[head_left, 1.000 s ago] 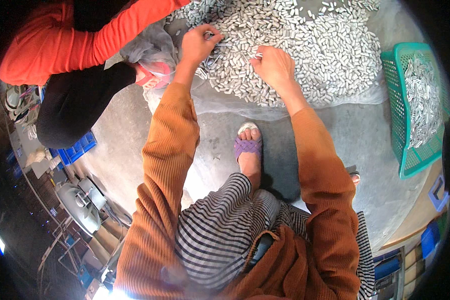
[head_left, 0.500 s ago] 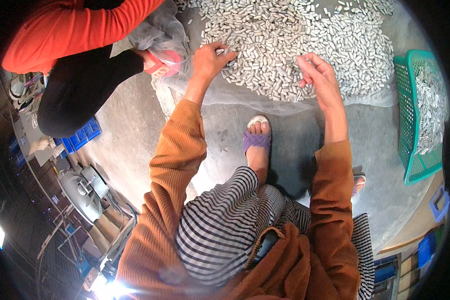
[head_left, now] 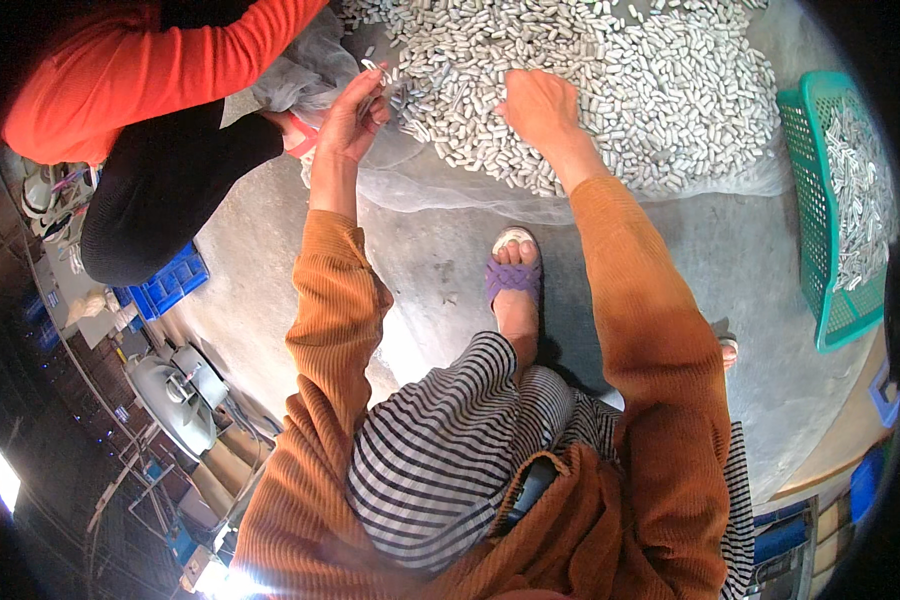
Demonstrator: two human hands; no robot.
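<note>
A broad heap of small whitish-grey, capsule-shaped pieces (head_left: 610, 90) is spread on a thin translucent sheet (head_left: 450, 198) on the floor. My left hand (head_left: 350, 125) is raised at the heap's left edge, its fingers curled around a few of the pieces (head_left: 374, 68), whose ends stick out by the fingertips. Over the middle of the heap is my right hand (head_left: 542, 108), back of the hand up and fingers bent down. Whatever lies in its fingers is hidden.
On the right stands a green perforated basket (head_left: 808, 220) with similar, slimmer-looking pieces inside. A person in a red sleeve (head_left: 160, 80) sits close at the left. Behind them are a blue crate (head_left: 170, 282) and a grey fan-like machine (head_left: 175, 400). My sandalled foot (head_left: 515, 270) is before the heap.
My left hand has moved left and turned upward, now showing pieces at its fingertips. My right hand has swung left and farther over the heap, turning its back up.
</note>
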